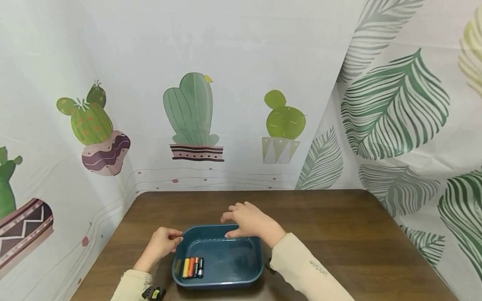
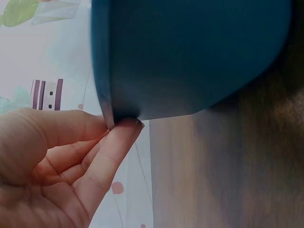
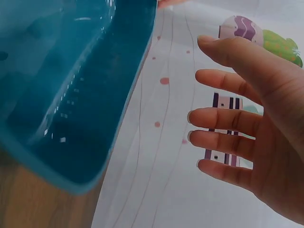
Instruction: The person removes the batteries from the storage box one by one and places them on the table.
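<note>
A dark blue-green rectangular tray (image 1: 232,260) sits on the table. Several batteries (image 1: 193,267), coloured yellow, orange and black, lie side by side in its near left part. My left hand (image 1: 162,246) pinches the rim at the tray's far left corner; the left wrist view shows thumb and fingers (image 2: 110,156) meeting on the edge of the tray (image 2: 190,61). Above the far right part of the tray, my right hand (image 1: 251,222) is spread with nothing in it. In the right wrist view its fingers (image 3: 228,121) are apart from the tray wall (image 3: 114,90).
The brown wooden table (image 1: 320,238) extends behind the tray and to both sides. Behind it hangs a white cloth (image 1: 241,50) printed with cacti and leaves. Dark wrist-worn devices (image 1: 154,293) sit at the cream sleeves (image 1: 301,267).
</note>
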The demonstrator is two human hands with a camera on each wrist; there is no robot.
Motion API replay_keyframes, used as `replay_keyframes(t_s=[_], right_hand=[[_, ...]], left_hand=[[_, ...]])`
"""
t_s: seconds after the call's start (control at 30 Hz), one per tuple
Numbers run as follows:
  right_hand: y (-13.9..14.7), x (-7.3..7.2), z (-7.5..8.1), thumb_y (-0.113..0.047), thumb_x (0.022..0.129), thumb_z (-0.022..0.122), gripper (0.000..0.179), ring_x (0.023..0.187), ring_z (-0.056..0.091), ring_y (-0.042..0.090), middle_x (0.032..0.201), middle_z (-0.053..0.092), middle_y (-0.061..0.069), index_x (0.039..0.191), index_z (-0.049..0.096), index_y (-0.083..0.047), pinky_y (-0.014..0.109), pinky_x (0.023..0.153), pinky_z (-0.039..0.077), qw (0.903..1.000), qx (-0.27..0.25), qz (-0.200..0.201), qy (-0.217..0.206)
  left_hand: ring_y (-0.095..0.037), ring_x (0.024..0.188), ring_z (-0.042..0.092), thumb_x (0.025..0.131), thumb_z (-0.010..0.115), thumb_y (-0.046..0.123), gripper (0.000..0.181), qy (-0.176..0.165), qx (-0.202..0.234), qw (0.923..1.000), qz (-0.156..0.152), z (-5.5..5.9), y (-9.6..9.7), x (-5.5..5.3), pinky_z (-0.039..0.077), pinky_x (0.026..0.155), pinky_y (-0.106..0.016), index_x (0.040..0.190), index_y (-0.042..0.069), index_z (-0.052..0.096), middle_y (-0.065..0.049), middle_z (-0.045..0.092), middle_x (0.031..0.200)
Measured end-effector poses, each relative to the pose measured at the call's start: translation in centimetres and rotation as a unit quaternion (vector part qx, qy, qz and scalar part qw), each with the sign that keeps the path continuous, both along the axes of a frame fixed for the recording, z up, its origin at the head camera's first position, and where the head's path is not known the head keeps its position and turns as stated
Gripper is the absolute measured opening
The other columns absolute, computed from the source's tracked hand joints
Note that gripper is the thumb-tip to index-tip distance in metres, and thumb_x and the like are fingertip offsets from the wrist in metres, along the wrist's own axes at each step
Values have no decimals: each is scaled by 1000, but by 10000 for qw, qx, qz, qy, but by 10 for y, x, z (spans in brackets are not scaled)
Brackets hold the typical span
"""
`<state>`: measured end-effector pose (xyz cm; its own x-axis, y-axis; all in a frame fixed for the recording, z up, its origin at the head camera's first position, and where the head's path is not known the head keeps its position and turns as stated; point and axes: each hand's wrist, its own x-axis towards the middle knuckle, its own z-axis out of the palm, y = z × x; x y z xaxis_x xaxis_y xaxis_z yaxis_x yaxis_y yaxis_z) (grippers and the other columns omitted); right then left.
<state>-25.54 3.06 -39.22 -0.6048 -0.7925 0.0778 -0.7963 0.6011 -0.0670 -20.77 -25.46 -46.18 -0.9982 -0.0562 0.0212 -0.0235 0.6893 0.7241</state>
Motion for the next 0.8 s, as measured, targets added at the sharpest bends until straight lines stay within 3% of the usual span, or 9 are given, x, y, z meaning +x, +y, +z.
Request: replay_keyframes(t_s=[0.37, 0.63, 0.8], right_hand=[[-39, 4, -14, -49, 84, 69, 40, 108, 56, 13, 114, 63, -8, 119, 66, -29, 37, 100, 45, 9985, 434, 336, 55], [-62, 9, -29, -52, 81, 71, 40, 95, 55, 7, 104, 63, -11, 115, 68, -31, 26, 85, 47, 9941, 836, 646, 242], [-77, 11, -37, -53, 78, 74, 41, 93, 56, 6, 102, 64, -14, 112, 69, -32, 26, 86, 46, 9908, 1133, 691, 281]], left_hand=[[-17, 57, 61, 85, 67, -4, 12, -94, 5, 9999, 45, -1, 0, -1, 58, 55, -34, 95, -7, 71, -6, 64, 72], [-19, 57, 60, 84, 67, -4, 12, -35, 20, 10000, 31, -1, 0, -1, 58, 54, -33, 95, -7, 72, -6, 64, 71], [-17, 57, 60, 84, 67, -4, 12, -69, 59, 10000, 15, 0, 0, -1, 57, 54, -31, 95, -7, 72, -6, 65, 72]])
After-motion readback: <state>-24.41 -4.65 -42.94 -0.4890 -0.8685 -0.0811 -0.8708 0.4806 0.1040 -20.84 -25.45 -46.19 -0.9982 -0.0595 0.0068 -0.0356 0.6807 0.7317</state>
